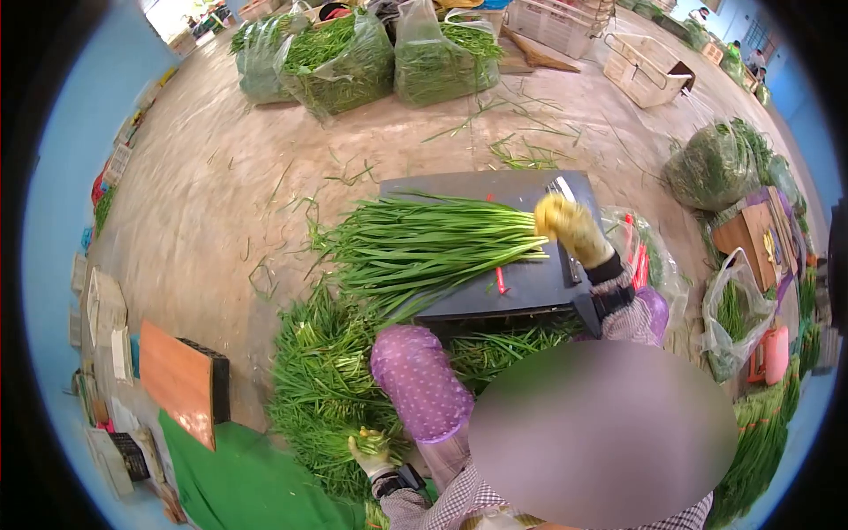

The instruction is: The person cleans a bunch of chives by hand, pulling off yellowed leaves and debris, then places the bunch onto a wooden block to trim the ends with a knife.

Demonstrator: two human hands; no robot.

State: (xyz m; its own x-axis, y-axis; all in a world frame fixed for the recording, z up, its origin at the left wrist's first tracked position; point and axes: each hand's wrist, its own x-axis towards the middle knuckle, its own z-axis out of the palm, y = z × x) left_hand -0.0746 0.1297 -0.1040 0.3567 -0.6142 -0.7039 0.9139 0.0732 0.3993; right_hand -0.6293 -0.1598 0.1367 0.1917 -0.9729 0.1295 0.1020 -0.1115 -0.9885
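Long green garlic chives (pixel 433 247) lie in a wide bundle across a dark board (pixel 530 299), pale stem ends toward the right. My right hand (pixel 570 228), in a yellowed glove, is closed at these stem ends and slightly blurred; whatever its fingers hold is hidden. Beneath it, a pale metal strip (pixel 558 187) runs along the board's right side. A red tie (pixel 501 281) pokes out from under the bundle. Down at the lower left, my left hand (pixel 372 452), also gloved, has its fingers curled around chives in the loose pile (pixel 318 389) on the floor.
Several plastic bags of greens (pixel 340 66) stand at the back, near a pale crate (pixel 645 71). Red ties (pixel 638 252) hang right of the board. Bundled greens (pixel 760 442) lie at lower right. An orange-brown board (pixel 177 375) and green cloth (pixel 238 468) are at left.
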